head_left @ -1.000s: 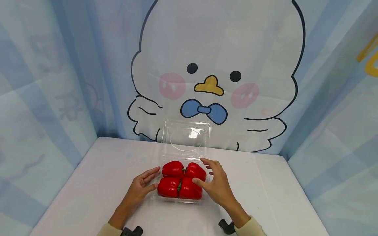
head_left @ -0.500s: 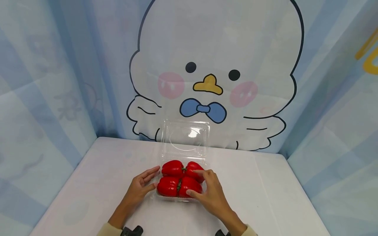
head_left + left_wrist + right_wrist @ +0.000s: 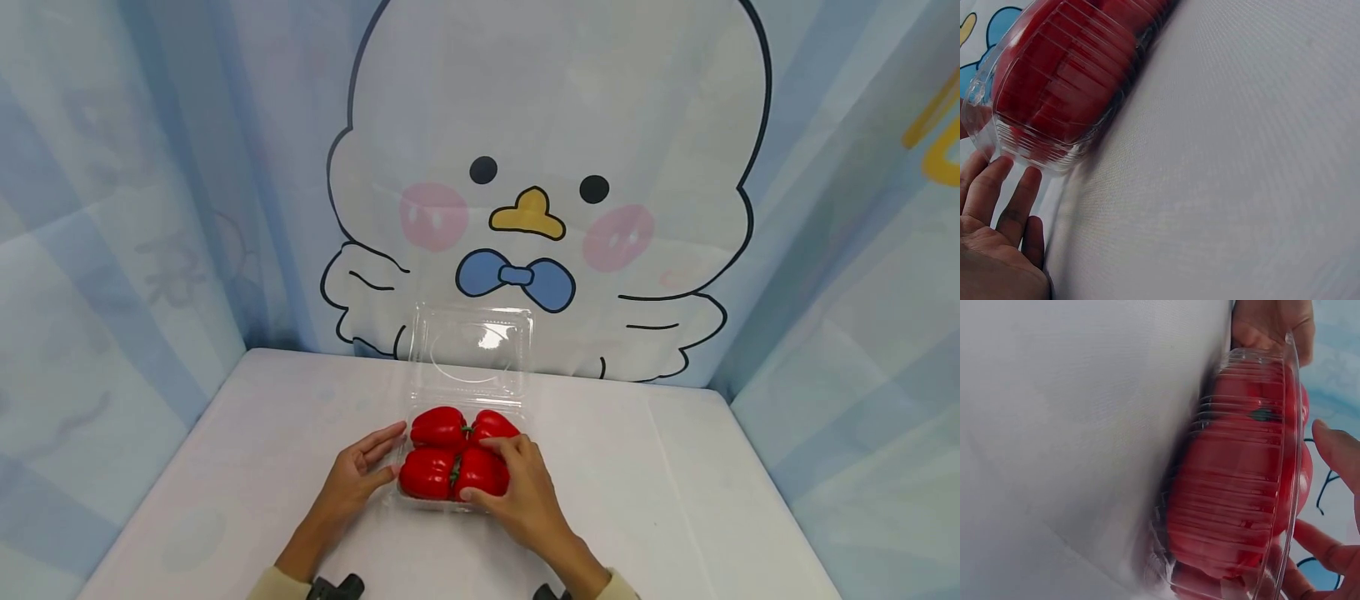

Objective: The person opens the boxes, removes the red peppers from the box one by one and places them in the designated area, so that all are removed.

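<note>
In head view alone: upright lid (image 3: 471,350).

4 red peppers (image 3: 456,454), clear box (image 3: 471,346).
</note>
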Tool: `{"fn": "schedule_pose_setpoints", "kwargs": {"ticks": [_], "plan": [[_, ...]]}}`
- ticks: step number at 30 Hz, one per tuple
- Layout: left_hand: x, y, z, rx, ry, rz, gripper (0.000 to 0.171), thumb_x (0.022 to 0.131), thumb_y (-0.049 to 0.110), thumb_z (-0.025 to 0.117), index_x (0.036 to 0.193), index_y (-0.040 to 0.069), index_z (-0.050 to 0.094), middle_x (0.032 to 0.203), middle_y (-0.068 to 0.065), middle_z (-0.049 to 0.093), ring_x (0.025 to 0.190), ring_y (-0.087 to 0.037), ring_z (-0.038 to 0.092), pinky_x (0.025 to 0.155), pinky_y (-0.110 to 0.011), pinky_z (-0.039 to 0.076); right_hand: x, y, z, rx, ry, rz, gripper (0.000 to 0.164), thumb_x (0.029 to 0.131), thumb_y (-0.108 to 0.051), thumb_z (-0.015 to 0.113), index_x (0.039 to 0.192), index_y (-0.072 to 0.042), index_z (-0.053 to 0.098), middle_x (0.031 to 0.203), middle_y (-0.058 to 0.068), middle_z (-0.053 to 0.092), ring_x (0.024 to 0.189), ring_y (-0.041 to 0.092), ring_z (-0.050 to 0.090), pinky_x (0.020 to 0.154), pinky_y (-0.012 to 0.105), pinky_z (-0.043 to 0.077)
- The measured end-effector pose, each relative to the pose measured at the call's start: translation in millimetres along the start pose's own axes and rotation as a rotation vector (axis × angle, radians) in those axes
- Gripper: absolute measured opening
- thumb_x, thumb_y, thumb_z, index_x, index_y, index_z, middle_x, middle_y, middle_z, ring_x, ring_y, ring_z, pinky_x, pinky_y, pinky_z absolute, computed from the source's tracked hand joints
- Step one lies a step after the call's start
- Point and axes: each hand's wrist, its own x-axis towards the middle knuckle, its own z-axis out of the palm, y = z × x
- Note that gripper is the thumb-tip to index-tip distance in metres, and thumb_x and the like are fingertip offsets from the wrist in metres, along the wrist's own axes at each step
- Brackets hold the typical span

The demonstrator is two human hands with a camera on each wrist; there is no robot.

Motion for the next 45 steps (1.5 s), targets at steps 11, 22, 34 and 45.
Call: {"fn": "schedule_pose_setpoints", "kwargs": {"ticks": [11,22,34,45], "plan": [[0.0,0.5,0.0,0.007,-0.008,0.021,0.070,0.096,0.013,0.079,0.159,0.010,0.049,0.166,-0.010,0.048,0.157,-0.033,0.041,0.115,-0.023,0.048,5,-5,5,-0.080,-0.002,0.016,0.070,0.076,-0.039,0.096,0.135,-0.018,0.066,0.122,0.005,0.055,0.124,0.025,0.051,0.095,0.050,0.061],[0.0,1.5,1.0,0.008,0.009,-0.005,0.070,0.095,0.013,0.080,0.158,0.012,0.050,0.165,-0.008,0.050,0.157,-0.031,0.042,0.115,-0.024,0.048,8,-4,6,-0.036,-0.012,0.030,0.066,0.074,-0.039,0.097,0.129,-0.017,0.068,0.117,0.004,0.052,0.124,0.025,0.050,0.097,0.051,0.060],[-0.1,0.3,0.6,-0.010,-0.004,-0.002,0.069,0.095,0.012,0.079,0.158,0.012,0.050,0.165,-0.009,0.050,0.157,-0.031,0.042,0.115,-0.025,0.048,5,-4,6,-0.010,0.054,0.018,0.062,0.073,-0.032,0.097,0.127,-0.018,0.069,0.116,0.003,0.052,0.124,0.024,0.050,0.093,0.048,0.064],[-1.0,1.9,1.3,0.004,0.011,-0.013,0.069,0.094,0.010,0.079,0.158,0.011,0.051,0.165,-0.008,0.050,0.157,-0.031,0.042,0.115,-0.026,0.048,4,-9,-4,-0.002,0.056,0.020,0.064,0.073,-0.034,0.097,0.129,-0.020,0.069,0.116,0.001,0.052,0.123,0.023,0.051,0.093,0.047,0.065]]}}
